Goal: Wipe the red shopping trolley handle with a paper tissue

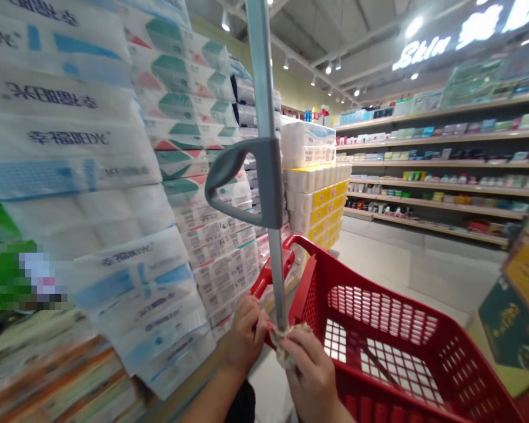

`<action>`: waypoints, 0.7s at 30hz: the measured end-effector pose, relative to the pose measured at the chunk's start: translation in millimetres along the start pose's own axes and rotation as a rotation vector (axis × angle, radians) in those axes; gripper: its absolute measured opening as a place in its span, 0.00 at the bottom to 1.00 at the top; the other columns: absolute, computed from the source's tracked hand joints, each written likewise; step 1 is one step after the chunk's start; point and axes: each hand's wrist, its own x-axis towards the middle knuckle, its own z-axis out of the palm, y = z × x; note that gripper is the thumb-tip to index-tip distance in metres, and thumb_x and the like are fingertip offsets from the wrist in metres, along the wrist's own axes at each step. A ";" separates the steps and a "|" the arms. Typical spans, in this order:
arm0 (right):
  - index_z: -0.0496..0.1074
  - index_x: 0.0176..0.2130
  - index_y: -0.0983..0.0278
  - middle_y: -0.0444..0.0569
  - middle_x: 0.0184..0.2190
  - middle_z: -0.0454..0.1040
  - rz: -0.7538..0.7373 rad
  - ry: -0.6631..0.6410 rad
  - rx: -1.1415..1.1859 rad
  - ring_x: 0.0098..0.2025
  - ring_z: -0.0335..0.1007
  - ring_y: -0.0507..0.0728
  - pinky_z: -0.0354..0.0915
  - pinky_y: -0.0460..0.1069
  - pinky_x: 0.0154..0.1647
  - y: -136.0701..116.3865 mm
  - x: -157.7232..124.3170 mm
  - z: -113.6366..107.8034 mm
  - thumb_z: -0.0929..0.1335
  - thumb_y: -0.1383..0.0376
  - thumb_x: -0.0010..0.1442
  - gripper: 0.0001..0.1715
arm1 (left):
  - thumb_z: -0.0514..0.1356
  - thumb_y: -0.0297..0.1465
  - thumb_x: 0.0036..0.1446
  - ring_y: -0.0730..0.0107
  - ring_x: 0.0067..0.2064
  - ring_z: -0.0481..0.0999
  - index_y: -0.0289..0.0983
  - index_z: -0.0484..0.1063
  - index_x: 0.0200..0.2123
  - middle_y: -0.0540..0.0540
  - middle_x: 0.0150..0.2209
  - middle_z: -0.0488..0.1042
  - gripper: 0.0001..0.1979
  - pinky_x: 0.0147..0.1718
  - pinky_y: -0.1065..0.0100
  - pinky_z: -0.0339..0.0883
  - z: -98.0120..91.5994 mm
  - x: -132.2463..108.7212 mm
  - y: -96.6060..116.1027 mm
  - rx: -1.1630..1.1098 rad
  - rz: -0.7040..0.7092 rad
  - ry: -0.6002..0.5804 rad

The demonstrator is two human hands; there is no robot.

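Observation:
A red plastic shopping basket (370, 282) with perforated walls stands to the right. Beside its left end rises a metal pole (260, 76) with a grey loop grip (271, 182). My left hand (248, 326) is closed at the lower end of the basket's red handle (273, 273), just left of the pole. At the pole's lower end, my right hand (306, 358) pinches a crumpled, pale patterned cloth (284, 346) against it. The fingertips of both hands are close together there. A thin dark strip (381, 367) shows at the basket's bottom.
Tall stacks of wrapped tissue packs (83, 147) line the left side. Yellow and white paper-roll packs (317, 200) stand beyond the basket. Shelves of small goods (441, 170) run along the back right. Boxes (509, 329) sit at the right edge.

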 end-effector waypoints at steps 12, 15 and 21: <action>0.73 0.49 0.61 0.53 0.43 0.74 -0.090 0.050 0.008 0.47 0.72 0.60 0.71 0.56 0.48 -1.2 -11.7 4.7 0.65 0.76 0.55 0.23 | 0.51 0.24 0.60 0.66 0.40 0.66 0.38 0.65 0.24 0.48 0.28 0.64 0.12 0.46 0.58 0.64 -20.3 -0.5 13.4 0.048 -0.078 -0.064; 0.73 0.49 0.60 0.52 0.43 0.74 -0.057 0.027 0.023 0.47 0.71 0.59 0.70 0.57 0.50 -19.2 -13.7 7.6 0.65 0.77 0.56 0.24 | 0.51 0.25 0.60 0.67 0.38 0.65 0.38 0.63 0.23 0.49 0.27 0.64 0.13 0.45 0.59 0.64 -34.5 -8.4 15.2 0.041 -0.077 -0.055; 0.74 0.48 0.60 0.52 0.42 0.74 -0.105 -0.088 0.081 0.46 0.70 0.57 0.70 0.57 0.49 -56.5 0.9 11.5 0.63 0.77 0.59 0.22 | 0.51 0.27 0.61 0.68 0.35 0.65 0.39 0.60 0.20 0.49 0.27 0.63 0.15 0.41 0.61 0.64 -70.9 -19.2 12.7 0.081 -0.090 -0.026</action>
